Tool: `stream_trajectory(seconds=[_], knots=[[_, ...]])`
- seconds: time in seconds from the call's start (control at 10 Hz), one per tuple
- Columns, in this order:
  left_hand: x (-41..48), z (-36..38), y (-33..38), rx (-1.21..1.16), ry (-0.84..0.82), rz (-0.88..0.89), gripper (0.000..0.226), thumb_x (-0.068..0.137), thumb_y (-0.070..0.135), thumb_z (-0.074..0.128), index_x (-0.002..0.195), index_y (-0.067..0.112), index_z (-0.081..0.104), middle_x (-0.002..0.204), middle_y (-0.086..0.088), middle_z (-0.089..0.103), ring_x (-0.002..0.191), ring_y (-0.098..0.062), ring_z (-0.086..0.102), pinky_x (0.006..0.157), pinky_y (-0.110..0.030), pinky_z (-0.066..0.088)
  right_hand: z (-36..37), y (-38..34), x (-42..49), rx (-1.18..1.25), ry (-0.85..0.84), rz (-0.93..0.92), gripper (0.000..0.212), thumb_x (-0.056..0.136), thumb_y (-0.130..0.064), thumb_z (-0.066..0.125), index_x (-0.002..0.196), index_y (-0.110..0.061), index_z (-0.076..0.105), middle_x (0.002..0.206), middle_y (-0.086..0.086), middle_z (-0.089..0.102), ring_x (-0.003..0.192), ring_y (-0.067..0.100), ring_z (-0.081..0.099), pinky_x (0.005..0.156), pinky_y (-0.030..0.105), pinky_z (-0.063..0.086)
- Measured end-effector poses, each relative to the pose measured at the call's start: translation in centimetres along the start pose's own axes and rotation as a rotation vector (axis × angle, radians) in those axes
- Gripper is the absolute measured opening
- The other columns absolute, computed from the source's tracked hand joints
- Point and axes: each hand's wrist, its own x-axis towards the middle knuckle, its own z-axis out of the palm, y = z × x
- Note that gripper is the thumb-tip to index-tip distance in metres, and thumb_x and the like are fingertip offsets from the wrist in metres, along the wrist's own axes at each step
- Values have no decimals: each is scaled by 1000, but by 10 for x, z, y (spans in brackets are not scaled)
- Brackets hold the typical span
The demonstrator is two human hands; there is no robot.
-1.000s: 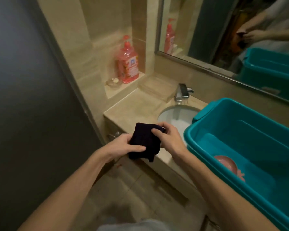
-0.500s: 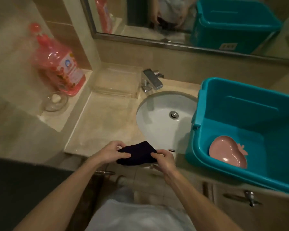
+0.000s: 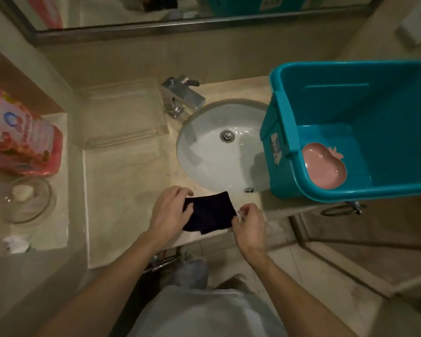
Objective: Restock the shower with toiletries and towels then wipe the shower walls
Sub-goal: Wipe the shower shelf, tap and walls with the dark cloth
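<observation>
The dark cloth (image 3: 210, 211) is seen folded on the bench (image 3: 122, 190), just in front of the sink (image 3: 204, 152), near the bench's front edge. Its left edge is pinched between the thumb and curled fingers (image 3: 180, 192) of the left hand (image 3: 168, 212). The right hand (image 3: 249, 222) is held at the cloth's right corner with its fingers curled; whether anything is nipped there cannot be told. The cloth is judged light, soft and limp, and is best taken by two corners.
</observation>
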Motion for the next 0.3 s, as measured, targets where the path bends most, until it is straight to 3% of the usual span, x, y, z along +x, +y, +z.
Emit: stream_trajectory(seconds=[0.1,0.2,0.3], knots=[[-13,12,4,167,-156,190,26,86,32,59,106,20,70,105,0,66,98,-24,61,82,-38,49,-1,6,-5,-194,-138,-190,30,93,-17,58,123,-17,59,116,0,56,105,17,53,92,31,48],[-26,22,6,208,-196,190,34,79,29,64,110,15,68,108,-4,62,98,-27,59,77,-38,52,-1,9,-9,-265,-285,-241,44,94,-17,54,138,-15,54,124,7,54,113,24,51,98,37,48],[-39,25,8,156,-155,160,38,83,27,66,119,15,64,115,-4,60,105,-25,57,83,-38,52,-10,18,-19,-177,-244,-203,50,95,-15,52,145,-19,47,126,5,51,113,22,53,100,35,47]])
